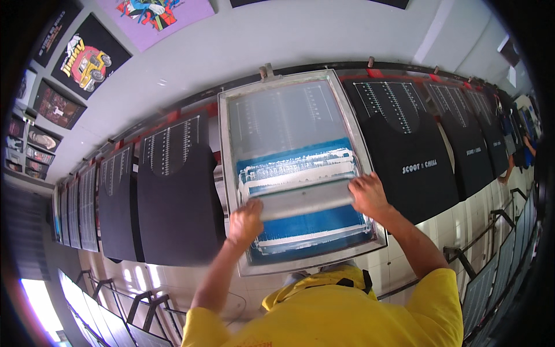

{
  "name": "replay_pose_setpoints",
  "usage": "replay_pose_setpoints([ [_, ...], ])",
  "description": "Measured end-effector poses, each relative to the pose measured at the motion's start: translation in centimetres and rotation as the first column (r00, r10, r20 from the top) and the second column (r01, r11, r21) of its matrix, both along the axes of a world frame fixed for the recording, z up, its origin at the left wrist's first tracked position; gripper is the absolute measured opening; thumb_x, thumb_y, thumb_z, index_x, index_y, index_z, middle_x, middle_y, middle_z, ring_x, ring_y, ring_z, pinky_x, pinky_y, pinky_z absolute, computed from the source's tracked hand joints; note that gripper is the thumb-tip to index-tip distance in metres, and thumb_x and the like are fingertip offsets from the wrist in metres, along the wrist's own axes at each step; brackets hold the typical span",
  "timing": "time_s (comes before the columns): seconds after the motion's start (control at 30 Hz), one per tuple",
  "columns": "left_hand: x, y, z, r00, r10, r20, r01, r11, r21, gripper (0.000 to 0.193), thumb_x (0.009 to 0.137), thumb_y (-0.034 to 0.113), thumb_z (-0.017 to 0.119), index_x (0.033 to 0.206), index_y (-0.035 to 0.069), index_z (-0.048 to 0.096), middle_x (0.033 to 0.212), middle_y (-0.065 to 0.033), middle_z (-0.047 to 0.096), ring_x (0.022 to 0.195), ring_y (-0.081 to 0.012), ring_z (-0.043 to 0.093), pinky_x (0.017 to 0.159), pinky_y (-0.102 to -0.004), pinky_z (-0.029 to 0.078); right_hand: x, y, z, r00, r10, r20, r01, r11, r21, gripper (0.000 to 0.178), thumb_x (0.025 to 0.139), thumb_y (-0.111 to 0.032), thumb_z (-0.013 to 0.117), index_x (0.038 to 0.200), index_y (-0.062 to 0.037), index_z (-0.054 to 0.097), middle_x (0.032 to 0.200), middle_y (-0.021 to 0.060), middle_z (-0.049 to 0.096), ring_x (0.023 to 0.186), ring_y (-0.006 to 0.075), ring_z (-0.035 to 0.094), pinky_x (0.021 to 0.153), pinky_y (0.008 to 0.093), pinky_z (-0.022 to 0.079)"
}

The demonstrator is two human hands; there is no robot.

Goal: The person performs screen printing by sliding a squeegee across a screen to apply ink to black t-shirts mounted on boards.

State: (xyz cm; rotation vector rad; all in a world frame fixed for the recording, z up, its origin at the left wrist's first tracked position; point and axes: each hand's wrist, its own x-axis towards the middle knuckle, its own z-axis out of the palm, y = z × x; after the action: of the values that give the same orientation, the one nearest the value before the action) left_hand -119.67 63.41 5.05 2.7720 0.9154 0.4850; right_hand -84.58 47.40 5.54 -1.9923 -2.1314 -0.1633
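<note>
A wide squeegee [306, 200] spans the middle of a screen printing frame [230, 144], slightly blurred. My left hand [245, 221] is closed round its left end, and my right hand [369, 194] grips its right end. Beyond the blade, white ink [306, 168] lies in streaks across the blue stencil [306, 226]; another white band runs near the frame's close edge. The mesh's far part is grey and see-through, with a ruled platen showing under it. Whatever lies directly beneath the blue area is hidden.
Black shirts on platens stand in a row on both sides: a plain one [176, 202] at left, a printed one [407, 156] at right. A dark rail [196, 95] runs behind them. Metal racks [147, 306] stand behind me. Another person [510, 144] is at far right.
</note>
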Motion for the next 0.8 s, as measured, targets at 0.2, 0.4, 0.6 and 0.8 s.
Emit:
replay_pose_setpoints([
  [0.2, 1.7, 3.2, 1.8, 1.000, -0.002, -0.026, 0.001, 0.999, -0.044, 0.027, 0.070, -0.002, 0.062, 0.096, 0.004, 0.067, 0.092, -0.0123, 0.070, 0.087, -0.0323, 0.070, 0.078, -0.0415, 0.057, 1.3, 3.8, 1.8, 1.000, -0.019, -0.002, 0.018, 0.997, -0.078, 0.024, 0.067, -0.019, 0.081, 0.082, -0.0078, 0.067, 0.085, 0.0098, 0.069, 0.089, 0.0266, 0.067, 0.083, 0.0422, 0.046],
  [0.4, 0.8, 2.2, 2.1, 0.994, 0.048, -0.101, -0.056, 0.996, -0.075, 0.032, 0.071, -0.001, 0.063, 0.102, 0.005, 0.068, 0.100, -0.0151, 0.070, 0.093, -0.0346, 0.069, 0.082, -0.0436, 0.057, 0.8, 2.5, 1.6, 1.000, -0.018, -0.010, 0.017, 0.995, -0.097, 0.025, 0.070, -0.021, 0.079, 0.089, -0.0089, 0.067, 0.090, 0.0094, 0.068, 0.092, 0.0269, 0.066, 0.087, 0.0437, 0.046],
  [0.6, -3.7, -7.0, 3.0, 0.997, 0.067, -0.032, -0.069, 0.996, -0.061, 0.030, 0.072, -0.004, 0.059, 0.101, 0.005, 0.065, 0.106, -0.0131, 0.069, 0.092, -0.0315, 0.070, 0.077, -0.0408, 0.059, -3.6, -6.1, 1.7, 0.998, 0.045, -0.047, -0.045, 0.999, -0.012, 0.027, 0.069, -0.016, 0.074, 0.092, -0.0078, 0.063, 0.099, 0.0086, 0.066, 0.095, 0.0265, 0.064, 0.089, 0.0438, 0.043],
  [0.8, -5.1, -10.9, 1.5, 0.998, 0.068, -0.010, -0.069, 0.994, -0.081, 0.035, 0.070, -0.005, 0.060, 0.103, 0.003, 0.068, 0.111, -0.0100, 0.070, 0.104, -0.0276, 0.069, 0.085, -0.0369, 0.059, -5.8, -10.4, 0.5, 0.995, 0.000, -0.104, 0.001, 1.000, 0.009, 0.018, 0.071, -0.007, 0.065, 0.089, -0.0055, 0.062, 0.101, 0.0083, 0.065, 0.091, 0.0249, 0.062, 0.082, 0.0422, 0.043],
])
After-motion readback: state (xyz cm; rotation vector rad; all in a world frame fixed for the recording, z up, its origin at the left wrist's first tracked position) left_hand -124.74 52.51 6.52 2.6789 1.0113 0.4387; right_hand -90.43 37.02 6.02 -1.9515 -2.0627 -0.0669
